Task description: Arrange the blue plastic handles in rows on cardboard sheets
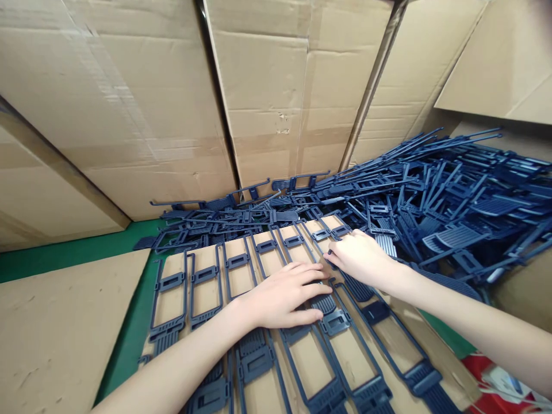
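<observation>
Dark blue plastic frames [170,281] with slotted crosspieces and ribbed ends lie in rows on a cardboard sheet [170,307]. My left hand [284,296] rests palm down over the middle of the rows, its fingers spread across a ribbed end piece [323,303]. Just right of it, my right hand [356,256] is closed, thumb and fingers pinched on the end of a dark blue frame near the sheet's upper right edge. Most of that frame's grip point is hidden by the fingers.
A large heap of similar dark blue parts [457,213] fills the right and runs behind the sheet. Tall cardboard boxes [267,86] stand at the back. Another cardboard sheet [64,328] lies at left on a green surface [21,261]. Something red [483,374] shows at lower right.
</observation>
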A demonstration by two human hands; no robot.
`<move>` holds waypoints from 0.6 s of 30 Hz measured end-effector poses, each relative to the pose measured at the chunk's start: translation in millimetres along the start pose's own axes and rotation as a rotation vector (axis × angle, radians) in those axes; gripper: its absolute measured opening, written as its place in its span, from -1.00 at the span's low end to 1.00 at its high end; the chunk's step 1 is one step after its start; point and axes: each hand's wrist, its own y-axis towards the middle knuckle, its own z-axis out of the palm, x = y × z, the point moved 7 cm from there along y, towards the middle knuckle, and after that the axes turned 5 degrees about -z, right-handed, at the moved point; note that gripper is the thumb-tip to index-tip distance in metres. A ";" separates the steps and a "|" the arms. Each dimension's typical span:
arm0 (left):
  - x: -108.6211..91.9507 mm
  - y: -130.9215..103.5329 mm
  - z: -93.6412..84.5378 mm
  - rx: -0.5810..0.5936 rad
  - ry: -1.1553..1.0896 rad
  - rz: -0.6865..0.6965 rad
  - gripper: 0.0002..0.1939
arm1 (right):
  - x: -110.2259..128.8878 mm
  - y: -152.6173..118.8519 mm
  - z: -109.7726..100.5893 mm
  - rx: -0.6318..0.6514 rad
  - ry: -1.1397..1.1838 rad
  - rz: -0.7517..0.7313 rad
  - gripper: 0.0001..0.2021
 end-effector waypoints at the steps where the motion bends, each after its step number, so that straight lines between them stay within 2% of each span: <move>1: 0.0 0.0 0.1 0.001 -0.003 0.001 -0.56 | -2.4 -0.9 1.7 -0.013 -0.002 0.007 -0.66; 6: 0.2 -0.4 1.0 0.015 0.002 -0.005 -0.56 | -7.3 -3.0 7.5 -0.065 0.024 0.009 -0.65; 13: 0.8 -1.3 3.1 0.030 0.000 -0.020 -0.57 | -10.6 -5.8 2.9 -0.114 0.077 0.049 -0.69; 16: 0.1 -1.4 2.2 0.026 -0.009 -0.011 -0.57 | -23.9 -22.5 -10.1 -0.178 0.094 0.119 -0.70; 18: -0.4 -1.1 0.9 0.017 -0.023 -0.003 -0.58 | -35.3 -42.4 -26.7 -0.278 0.220 0.142 -0.69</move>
